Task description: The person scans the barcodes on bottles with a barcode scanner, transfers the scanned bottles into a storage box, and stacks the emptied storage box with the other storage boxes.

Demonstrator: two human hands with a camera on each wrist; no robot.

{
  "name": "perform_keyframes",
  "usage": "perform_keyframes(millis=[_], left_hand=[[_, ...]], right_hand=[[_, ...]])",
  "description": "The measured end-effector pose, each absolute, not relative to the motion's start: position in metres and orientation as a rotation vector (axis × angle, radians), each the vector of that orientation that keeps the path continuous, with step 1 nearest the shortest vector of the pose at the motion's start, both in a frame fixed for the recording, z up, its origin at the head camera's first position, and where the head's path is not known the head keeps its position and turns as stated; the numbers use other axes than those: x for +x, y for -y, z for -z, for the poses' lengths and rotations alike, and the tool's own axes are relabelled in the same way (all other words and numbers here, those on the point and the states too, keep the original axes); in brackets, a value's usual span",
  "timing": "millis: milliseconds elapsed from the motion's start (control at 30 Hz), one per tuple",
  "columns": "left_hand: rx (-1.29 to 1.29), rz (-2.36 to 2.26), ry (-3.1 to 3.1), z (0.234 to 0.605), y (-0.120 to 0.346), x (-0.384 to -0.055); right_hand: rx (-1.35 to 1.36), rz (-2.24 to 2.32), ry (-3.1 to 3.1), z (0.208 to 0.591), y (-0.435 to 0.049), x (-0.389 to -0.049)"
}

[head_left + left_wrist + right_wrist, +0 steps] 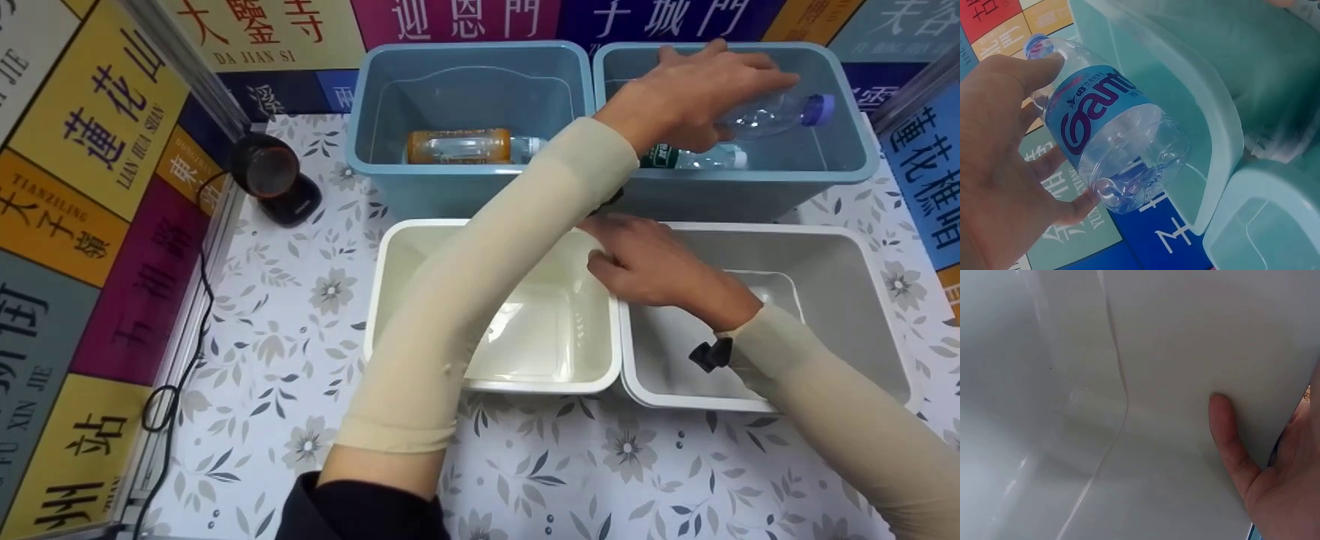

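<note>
My left hand holds a clear plastic bottle above the right blue bin. In the left wrist view the bottle has a blue label and a bluish cap, with the thumb and fingers around it. The right hand grips the rim of the left white bin near its back right corner. Its thumb lies against the inner wall in the right wrist view; the other fingers are partly hidden behind the wall. Below the left hand, another bottle lies in the right blue bin.
An orange-labelled bottle lies in the left blue bin. The right white bin stands under the right forearm. A black device with a cable sits at the left, by the printed wall panels. A floral cloth covers the table.
</note>
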State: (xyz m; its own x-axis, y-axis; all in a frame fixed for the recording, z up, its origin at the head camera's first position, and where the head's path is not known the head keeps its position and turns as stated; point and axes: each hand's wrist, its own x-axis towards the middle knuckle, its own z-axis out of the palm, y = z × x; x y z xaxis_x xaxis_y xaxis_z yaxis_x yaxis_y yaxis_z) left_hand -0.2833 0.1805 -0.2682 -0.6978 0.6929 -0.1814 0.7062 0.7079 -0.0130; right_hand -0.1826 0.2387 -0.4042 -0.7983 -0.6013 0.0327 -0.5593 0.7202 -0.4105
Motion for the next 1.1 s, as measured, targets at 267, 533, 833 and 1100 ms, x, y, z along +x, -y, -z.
perform_keyframes(millis=[267,533,833,1100], left_hand=[[1.141,0.141,-2.733,0.281,-0.187,-0.288],[1.122,0.169,-2.7,0.287,-0.189,-0.289],[1.167,0.186,-2.671,0.293,-0.188,-0.289],[1.19,0.184,-2.637,0.297,-0.187,-0.291]], right_hand=[[-0.955,0.62,-2.846,0.405,-0.24,-0.183],[-0.97,0.625,-2.844,0.406,-0.24,-0.183],[-0.98,0.611,-2.863,0.407,-0.239,-0.183],[-0.942,0.604,-2.886,0.406,-0.239,-0.182]])
